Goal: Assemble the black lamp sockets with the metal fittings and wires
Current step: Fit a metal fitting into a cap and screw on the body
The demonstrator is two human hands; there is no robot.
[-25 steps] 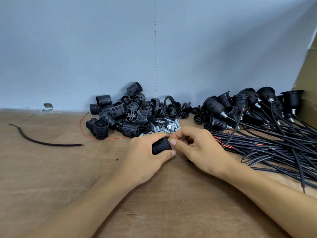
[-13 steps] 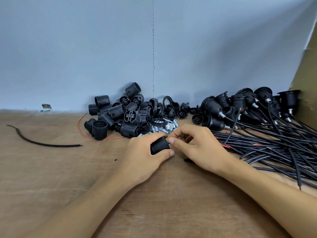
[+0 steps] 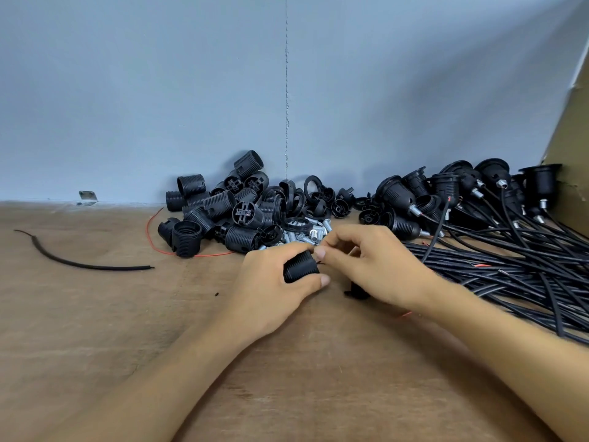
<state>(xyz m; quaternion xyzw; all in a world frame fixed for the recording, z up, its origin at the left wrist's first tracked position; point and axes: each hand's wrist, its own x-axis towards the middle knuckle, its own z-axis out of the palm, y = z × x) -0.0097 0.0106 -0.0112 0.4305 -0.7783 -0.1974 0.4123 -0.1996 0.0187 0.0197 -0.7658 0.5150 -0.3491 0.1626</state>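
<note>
My left hand (image 3: 271, 288) grips a black ribbed lamp socket (image 3: 301, 267) just above the wooden table (image 3: 95, 330). My right hand (image 3: 373, 263) has its fingers curled at the socket's right end, pinching a thin wire end there; what it pinches is mostly hidden. A small black part (image 3: 355, 290) lies under my right palm. Behind the hands are a pile of loose black sockets (image 3: 223, 212), several small metal fittings (image 3: 310, 232) and black rings and caps (image 3: 315, 196).
Finished sockets with black wires (image 3: 478, 199) lie heaped at the right, their wires (image 3: 510, 272) spreading over the table. A loose black wire piece (image 3: 79, 264) and a thin red wire (image 3: 153, 234) lie at the left. A blue wall stands behind; cardboard (image 3: 570, 138) at the far right.
My right hand's fingers have shifted slightly at the socket's end. My left hand keeps hold of the socket in about the same spot.
</note>
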